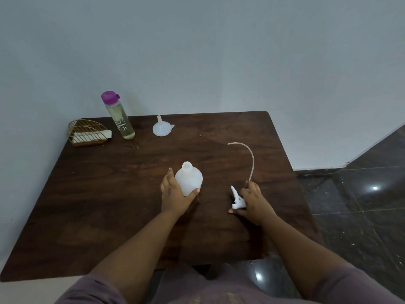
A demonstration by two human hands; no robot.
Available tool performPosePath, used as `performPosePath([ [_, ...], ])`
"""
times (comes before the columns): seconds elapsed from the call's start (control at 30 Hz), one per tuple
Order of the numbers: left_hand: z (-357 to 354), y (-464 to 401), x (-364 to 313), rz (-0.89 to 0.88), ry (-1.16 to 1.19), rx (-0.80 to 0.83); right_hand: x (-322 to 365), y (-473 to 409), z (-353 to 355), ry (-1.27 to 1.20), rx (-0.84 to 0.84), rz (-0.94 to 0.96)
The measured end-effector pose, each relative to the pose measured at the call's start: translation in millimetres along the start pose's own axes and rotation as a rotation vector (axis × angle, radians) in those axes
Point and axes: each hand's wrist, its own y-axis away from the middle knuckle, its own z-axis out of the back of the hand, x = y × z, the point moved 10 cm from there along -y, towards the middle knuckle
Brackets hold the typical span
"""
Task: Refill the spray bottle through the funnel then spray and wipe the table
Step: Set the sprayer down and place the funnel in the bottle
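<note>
The left hand [173, 195] wraps round the lower body of the white spray bottle [189, 181], thumb on one side and fingers curled on the other, and the bottle stands upright near the middle of the desk [98, 205] with its neck open and no cap on it. The right hand [252, 199] grips the white trigger head [237, 199], which is off the bottle and low over the desk towards the right edge — whether it touches the wood cannot be told. From the trigger head a thin, pale dip tube [248, 160] rises and bends over towards the far side, its free end hanging in the air. Further out, the small white funnel [161, 127] sits upside down, spout up and wide mouth on the wood, close to the far edge and well apart from the bottle. Left of it, near the far left corner, stands a tall clear refill bottle [120, 119] with a purple cap, holding a pale yellowish liquid. In that corner itself rests a gold wire holder [86, 130] — a folded white cloth [92, 135] lies inside it, one end poking out towards the refill bottle.
</note>
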Motion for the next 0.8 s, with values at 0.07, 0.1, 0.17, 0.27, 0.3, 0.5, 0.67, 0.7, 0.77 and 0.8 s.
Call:
performPosePath([
  [0.07,-1,1,-1,-0.010,0.000,0.008,0,1,-3,0.018,0.019,0.007],
  [0.1,-1,0,-1,-0.014,-0.003,0.012,-1,1,-4,0.026,0.026,0.003],
  [0.17,-1,0,-4,-0.022,-0.014,0.017,-4,0,-4,0.043,0.031,0.001],
  [0.27,-1,-2,-7,-0.031,-0.037,0.021,-5,1,-3,0.116,0.004,0.022],
  [0.3,-1,-3,-7,-0.034,-0.045,0.021,-6,1,-2,0.140,0.001,0.025],
  [0.5,-1,-7,-11,-0.055,-0.054,0.028,-6,-3,-1,0.210,0.032,0.027],
  [0.67,-3,-12,-10,-0.056,-0.059,0.050,-5,-4,-1,0.238,0.041,0.031],
  [0.7,-3,-12,-9,-0.058,-0.062,0.054,-4,-4,-1,0.245,0.040,0.031],
  [0.77,-3,-14,-9,-0.066,-0.065,0.060,-1,-5,3,0.259,0.026,0.033],
  [0.8,-4,-15,-8,-0.068,-0.064,0.062,0,-6,5,0.264,0.014,0.035],
])
